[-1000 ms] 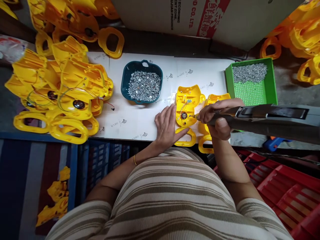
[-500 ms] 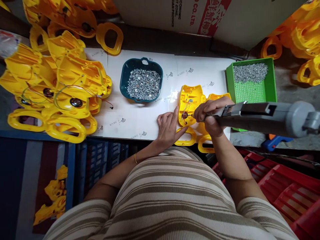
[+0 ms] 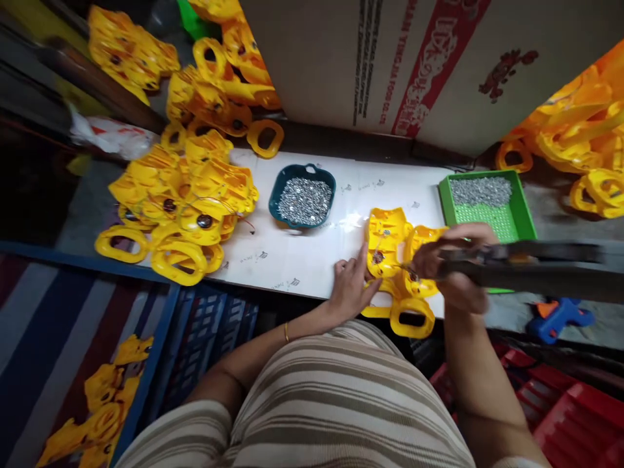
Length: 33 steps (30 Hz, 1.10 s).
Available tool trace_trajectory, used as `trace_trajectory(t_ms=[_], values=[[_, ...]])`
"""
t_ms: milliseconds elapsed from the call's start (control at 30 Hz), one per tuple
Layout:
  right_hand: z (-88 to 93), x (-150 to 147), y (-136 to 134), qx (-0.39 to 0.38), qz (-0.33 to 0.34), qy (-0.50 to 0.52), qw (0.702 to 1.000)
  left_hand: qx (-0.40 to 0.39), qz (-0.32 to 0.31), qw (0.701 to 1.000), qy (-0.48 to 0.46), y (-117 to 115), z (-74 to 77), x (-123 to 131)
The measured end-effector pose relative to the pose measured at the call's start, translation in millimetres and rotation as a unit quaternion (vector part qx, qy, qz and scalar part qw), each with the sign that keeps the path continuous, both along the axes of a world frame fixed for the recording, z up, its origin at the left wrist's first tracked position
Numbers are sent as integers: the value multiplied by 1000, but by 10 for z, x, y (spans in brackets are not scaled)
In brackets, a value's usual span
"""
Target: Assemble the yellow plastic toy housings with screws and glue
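A yellow plastic shell with wires and a small round speaker inside lies on the white table near its front edge. My left hand rests flat against the shell's left side, fingers stretched out. My right hand is closed round a dark grey electric screwdriver, whose tip points into the shell. A second yellow shell lies partly under my right hand, its loop handle hanging over the table edge.
A dark teal bowl of screws sits behind the shell; a green tray of screws stands at the right. Yellow shells are heaped at the left and far right. A cardboard box stands behind. Red crates at lower right.
The view has swung back and tilted, so everything sits smaller and lower. My hands stay on the shell and screwdriver; the right hand is now smeared by motion.
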State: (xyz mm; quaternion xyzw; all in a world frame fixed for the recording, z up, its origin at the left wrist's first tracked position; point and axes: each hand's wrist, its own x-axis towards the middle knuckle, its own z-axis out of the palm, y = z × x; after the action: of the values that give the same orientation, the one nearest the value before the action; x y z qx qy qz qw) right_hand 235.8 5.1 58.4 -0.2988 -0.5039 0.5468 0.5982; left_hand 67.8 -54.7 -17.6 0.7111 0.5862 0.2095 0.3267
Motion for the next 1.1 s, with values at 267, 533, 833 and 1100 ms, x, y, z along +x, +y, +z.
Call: trace_trajectory(t_ms=[267,533,833,1100], values=[[6,419,-146,75,-91,24,993,105,-30,992,67,177,129,-215],[150,424,-339,70,-71,26,995,72,-36,959,271,1432,375,-1358],[51,433,-250,138,-81,49,986,96,43,971,215,1475,282,-1345],[97,418,-359,128,-71,23,989,72,44,960,269,1484,401,-1234]])
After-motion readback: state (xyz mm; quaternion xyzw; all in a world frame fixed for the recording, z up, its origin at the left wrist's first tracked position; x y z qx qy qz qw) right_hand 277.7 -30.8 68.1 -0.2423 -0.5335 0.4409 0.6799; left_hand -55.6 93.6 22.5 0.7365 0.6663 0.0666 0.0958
